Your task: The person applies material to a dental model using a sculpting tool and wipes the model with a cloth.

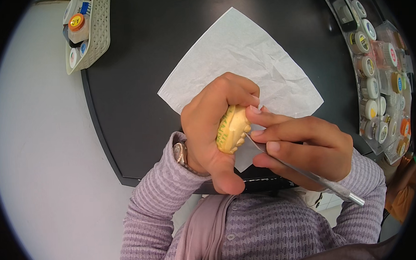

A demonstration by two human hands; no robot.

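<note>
My left hand (209, 111) grips a pale yellow plaster dental cast (235, 126) with green writing on its side and a row of teeth facing right. Its thumb lies below the cast, and a watch (181, 155) is on that wrist. My right hand (309, 151) is closed on a slim metal hand instrument (319, 180) with a knurled handle. The thin end of the instrument reaches the teeth of the cast, and my right fingers are close beside it. A creased white paper sheet (228, 42) lies beneath both hands on the black desk (137, 63).
At the back left stands a white woven basket (97, 33) of jars. Along the right, clear racks (376, 142) hold several small lidded pots (360, 41). A pale surface (38, 136) is on the left. Someone's orange-brown clothing (398, 196) shows at the lower right.
</note>
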